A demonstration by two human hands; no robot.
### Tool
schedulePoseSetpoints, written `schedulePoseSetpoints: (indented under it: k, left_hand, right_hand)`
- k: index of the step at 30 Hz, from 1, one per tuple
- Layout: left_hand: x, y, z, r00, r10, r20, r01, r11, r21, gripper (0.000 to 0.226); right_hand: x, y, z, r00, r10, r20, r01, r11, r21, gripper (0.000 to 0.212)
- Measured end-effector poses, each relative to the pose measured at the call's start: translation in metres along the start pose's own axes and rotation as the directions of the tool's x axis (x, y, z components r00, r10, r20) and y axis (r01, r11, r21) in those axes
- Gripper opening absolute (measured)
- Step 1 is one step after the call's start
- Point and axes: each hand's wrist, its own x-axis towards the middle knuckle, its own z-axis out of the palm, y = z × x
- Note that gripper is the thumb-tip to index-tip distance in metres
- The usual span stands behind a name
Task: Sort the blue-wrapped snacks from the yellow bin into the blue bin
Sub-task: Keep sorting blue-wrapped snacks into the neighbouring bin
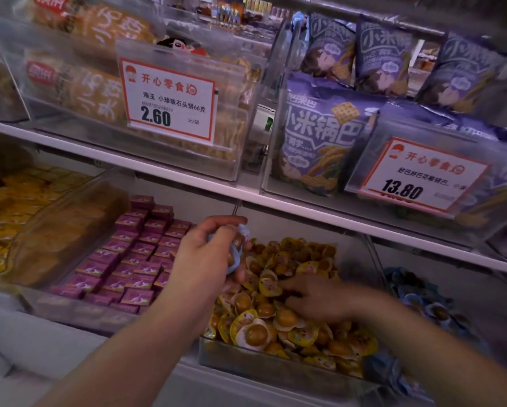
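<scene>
A clear bin [264, 367] in the middle of the lower shelf is heaped with yellow-wrapped round snacks [299, 333]. My left hand [208, 254] hovers over its left rear part and grips a few blue-wrapped snacks [237, 250], their pale blue wrappers showing between the fingers. My right hand [317, 298] lies palm down in the yellow pile, its fingertips among the wrappers; whether they pinch anything is hidden. To the right, the neighbouring bin holds blue-wrapped snacks [422, 301], partly behind my right forearm.
Left of the yellow pile stands a bin of purple boxes [135, 259], and further left one of yellow packets [14, 207]. A white shelf edge [305, 210] runs just above the hands, bearing clear boxes of bagged snacks and two price tags [170, 101].
</scene>
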Motion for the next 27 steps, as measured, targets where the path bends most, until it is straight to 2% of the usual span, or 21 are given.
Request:
schedulePoseSetpoints:
  k: [2, 4, 8, 10, 11, 13, 15, 17, 19, 21, 24, 27]
  left_hand:
    - [-0.001, -0.002, 0.002, 1.000, 0.000, 0.009, 0.000, 1.000, 0.015, 0.023]
    - [-0.003, -0.001, 0.003, 1.000, 0.003, 0.012, -0.003, 1.000, 0.022, 0.025]
    - [-0.003, -0.001, 0.003, 1.000, 0.015, 0.024, -0.016, 0.999, 0.033, 0.029]
    - [-0.003, -0.002, 0.002, 0.999, 0.019, 0.035, -0.020, 0.999, 0.037, 0.027]
    - [-0.003, -0.001, 0.002, 0.999, 0.021, 0.040, -0.022, 0.999, 0.040, 0.024]
    - [-0.003, -0.001, 0.002, 0.999, 0.021, 0.043, -0.023, 0.999, 0.046, 0.021]
    - [-0.003, -0.001, 0.001, 0.999, 0.020, 0.047, -0.023, 0.998, 0.056, 0.020]
    - [-0.004, -0.001, 0.000, 0.999, 0.022, 0.049, -0.025, 0.998, 0.062, 0.020]
    - [-0.005, -0.001, -0.002, 0.998, 0.024, 0.051, -0.027, 0.998, 0.056, 0.020]
    - [-0.005, -0.001, -0.003, 0.998, 0.027, 0.053, -0.030, 0.998, 0.050, 0.020]
    - [-0.004, -0.003, -0.005, 0.998, 0.030, 0.062, -0.033, 0.998, 0.050, 0.021]
    - [-0.001, -0.004, -0.004, 0.997, 0.022, 0.077, -0.025, 0.999, 0.038, 0.021]
  right_hand:
    - [0.025, -0.005, 0.003, 0.999, 0.035, 0.019, -0.034, 0.998, -0.062, 0.046]
    - [0.044, -0.005, 0.003, 0.999, 0.049, -0.011, -0.050, 0.999, -0.012, 0.048]
    - [0.062, 0.006, 0.002, 0.972, 0.003, -0.235, 0.005, 1.000, 0.031, 0.053]
    - [0.062, 0.014, -0.002, 0.939, -0.025, -0.344, 0.037, 0.999, 0.027, 0.045]
    - [0.062, 0.018, -0.006, 0.923, -0.016, -0.385, 0.027, 0.999, 0.025, 0.042]
    - [0.061, 0.027, -0.014, 0.888, 0.088, -0.451, -0.092, 0.996, 0.012, 0.041]
    - [0.060, 0.034, -0.019, 0.863, 0.213, -0.457, -0.265, 0.963, -0.051, 0.040]
    - [0.061, 0.035, -0.017, 0.877, 0.258, -0.406, -0.353, 0.919, -0.178, 0.046]
    - [0.064, 0.033, -0.013, 0.895, 0.233, -0.381, -0.347, 0.900, -0.263, 0.050]
    - [0.068, 0.031, -0.011, 0.900, 0.195, -0.391, -0.320, 0.903, -0.286, 0.046]
    - [0.072, 0.031, -0.010, 0.898, 0.150, -0.414, -0.271, 0.929, -0.251, 0.025]
    - [0.069, 0.037, -0.012, 0.891, 0.164, -0.423, -0.251, 0.955, -0.157, 0.030]
